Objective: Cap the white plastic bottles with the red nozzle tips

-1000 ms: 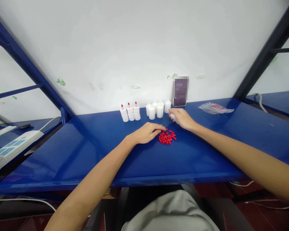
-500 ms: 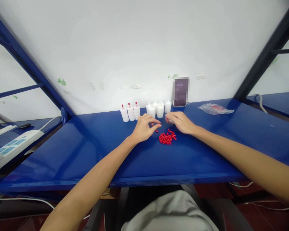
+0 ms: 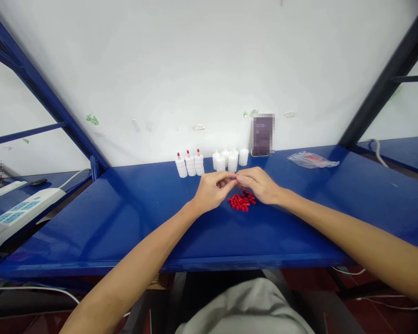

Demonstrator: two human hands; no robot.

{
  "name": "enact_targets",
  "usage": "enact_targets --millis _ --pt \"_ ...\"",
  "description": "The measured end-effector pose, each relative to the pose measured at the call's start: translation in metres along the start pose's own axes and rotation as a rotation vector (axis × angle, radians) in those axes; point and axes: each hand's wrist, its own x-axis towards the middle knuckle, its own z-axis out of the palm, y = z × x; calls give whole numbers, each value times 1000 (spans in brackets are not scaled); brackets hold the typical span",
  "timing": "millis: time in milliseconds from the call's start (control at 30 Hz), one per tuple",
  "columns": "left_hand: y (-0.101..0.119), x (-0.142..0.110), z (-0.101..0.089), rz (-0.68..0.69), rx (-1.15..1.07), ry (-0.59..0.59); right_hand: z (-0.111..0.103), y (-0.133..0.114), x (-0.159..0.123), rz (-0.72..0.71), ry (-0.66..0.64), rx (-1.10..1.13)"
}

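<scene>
My left hand (image 3: 211, 191) is closed in a pinch, with a trace of red at its fingertips that looks like one small red cap. Its tips meet those of my right hand (image 3: 259, 184), which is also closed; whatever its fingers hold is hidden. Just below the hands lies a loose pile of small red caps (image 3: 242, 202) on the blue table (image 3: 153, 227). Behind my left hand stand three white squeeze bottles (image 3: 190, 166) with red-tipped nozzles. Several white pieces with pointed tops (image 3: 232, 162), seemingly nozzle lids, stand upright behind the fingertips.
A phone (image 3: 263, 134) with a blurred screen leans against the wall. Right of it lies a clear plastic bag (image 3: 312, 160) with something red in it. A white power strip (image 3: 21, 215) is at the left, beside the blue frame post (image 3: 48, 88).
My hands have come together from a small gap, so their fingertips now touch above the pile. A lone red cap beside the pile now appears nearer to it or among it.
</scene>
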Motion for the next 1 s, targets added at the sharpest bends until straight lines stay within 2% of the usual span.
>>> enact_targets --millis 167,467,667,800,833,933,1000 --pt "1 1 -3 33 64 -38 0 -2 0 33 -29 3" --pt "3 -2 -1 -86 -32 -183 -1 -9 0 72 -56 -65" --pt "3 0 -4 -149 -43 -242 -1 -10 2 21 6 -111" --pt "-19 5 -27 -215 100 -138 -3 6 3 93 52 -176" --pt "-28 6 -36 -237 201 -154 -3 11 4 111 63 -180" --pt "-51 6 -64 -345 537 -310 -4 23 5 190 139 -158" --pt "-60 5 -77 -410 643 -363 -4 26 5 251 205 -152"
